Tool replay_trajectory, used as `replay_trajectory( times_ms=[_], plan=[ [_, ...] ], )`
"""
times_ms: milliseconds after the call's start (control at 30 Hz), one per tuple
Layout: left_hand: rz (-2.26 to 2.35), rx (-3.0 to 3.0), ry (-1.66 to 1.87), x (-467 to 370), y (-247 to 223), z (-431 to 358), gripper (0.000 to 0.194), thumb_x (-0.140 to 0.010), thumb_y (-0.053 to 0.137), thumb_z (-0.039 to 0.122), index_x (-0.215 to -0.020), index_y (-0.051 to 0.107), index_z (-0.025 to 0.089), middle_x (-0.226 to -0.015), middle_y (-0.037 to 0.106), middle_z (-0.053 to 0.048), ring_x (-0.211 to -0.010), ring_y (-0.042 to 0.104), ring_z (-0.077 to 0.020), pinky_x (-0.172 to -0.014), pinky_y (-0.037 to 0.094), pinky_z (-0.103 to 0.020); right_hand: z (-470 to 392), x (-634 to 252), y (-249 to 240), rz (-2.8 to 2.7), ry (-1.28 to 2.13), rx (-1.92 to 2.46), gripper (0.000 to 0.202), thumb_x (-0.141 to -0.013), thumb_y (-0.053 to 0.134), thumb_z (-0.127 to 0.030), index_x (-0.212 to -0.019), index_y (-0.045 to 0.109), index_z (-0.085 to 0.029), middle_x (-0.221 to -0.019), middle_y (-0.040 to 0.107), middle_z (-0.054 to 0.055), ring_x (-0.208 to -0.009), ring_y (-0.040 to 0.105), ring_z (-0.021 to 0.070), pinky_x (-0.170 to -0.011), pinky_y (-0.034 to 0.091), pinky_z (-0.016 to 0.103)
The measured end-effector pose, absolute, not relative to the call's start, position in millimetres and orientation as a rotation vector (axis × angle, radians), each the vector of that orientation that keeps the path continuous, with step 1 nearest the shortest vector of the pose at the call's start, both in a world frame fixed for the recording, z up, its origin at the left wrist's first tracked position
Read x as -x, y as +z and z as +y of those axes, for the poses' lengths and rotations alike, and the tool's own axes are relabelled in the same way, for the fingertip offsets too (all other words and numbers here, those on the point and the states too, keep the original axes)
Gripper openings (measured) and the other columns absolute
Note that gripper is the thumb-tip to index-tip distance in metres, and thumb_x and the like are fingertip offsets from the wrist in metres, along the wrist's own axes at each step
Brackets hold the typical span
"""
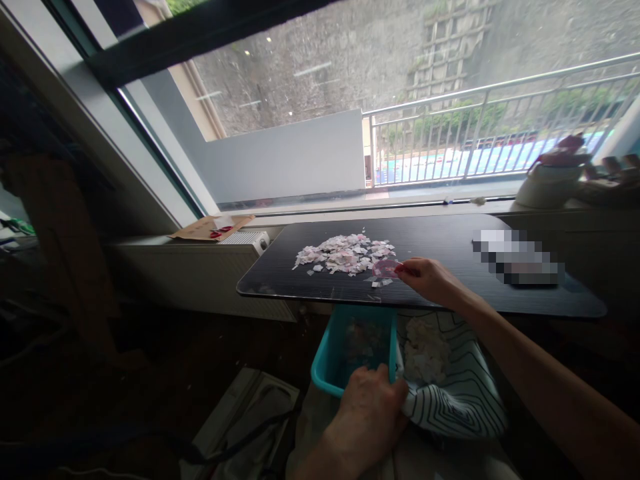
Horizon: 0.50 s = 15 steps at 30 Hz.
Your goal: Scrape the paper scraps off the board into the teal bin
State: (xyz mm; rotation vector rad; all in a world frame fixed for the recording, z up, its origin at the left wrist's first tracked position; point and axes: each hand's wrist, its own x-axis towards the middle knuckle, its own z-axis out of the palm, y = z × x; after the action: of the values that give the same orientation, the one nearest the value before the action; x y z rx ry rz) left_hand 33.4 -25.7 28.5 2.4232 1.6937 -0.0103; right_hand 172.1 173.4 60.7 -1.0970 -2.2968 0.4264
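A heap of small torn white and pinkish paper scraps [345, 253] lies on a dark table [280, 283]. My right hand [425, 277] is closed on a thin, see-through pink piece [385, 269], held low at the heap's right edge; its exact kind is unclear. Below the table's front edge, a turquoise plastic bin [327, 357] has paper scraps in its bottom. My left hand [367, 403] is closed over the bin's near right rim. Beside it is a striped black-and-white cloth bag [470, 387] with more pale scraps [427, 350] in its opening.
A blurred-out object [520, 260] lies at the table's right. To the left, a radiator [200, 277] carries brown cardboard [200, 230] and red-handled scissors [220, 232]. Behind the table runs a window ledge with a pale pot-like object [547, 183] on its right.
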Motion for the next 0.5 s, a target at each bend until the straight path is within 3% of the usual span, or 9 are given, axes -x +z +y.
replay_trajectory(
  times_ms=[500],
  plan=[
    [1.710,-2.394,-0.020,-34.1,26.1,-25.5,0.010,-0.084,0.054,0.027,-0.086,0.059,0.020,-0.086,0.060,-0.006,-0.078,0.059,-0.0237,-0.070,0.047,-0.034,155.8,-180.4,75.3,-2.448,0.505,1.034,0.030,-0.080,0.048,-0.038,-0.079,0.072,-0.019,-0.062,0.064,0.002,-0.054,0.051,0.0135,-0.052,0.034,0.026]
  ],
)
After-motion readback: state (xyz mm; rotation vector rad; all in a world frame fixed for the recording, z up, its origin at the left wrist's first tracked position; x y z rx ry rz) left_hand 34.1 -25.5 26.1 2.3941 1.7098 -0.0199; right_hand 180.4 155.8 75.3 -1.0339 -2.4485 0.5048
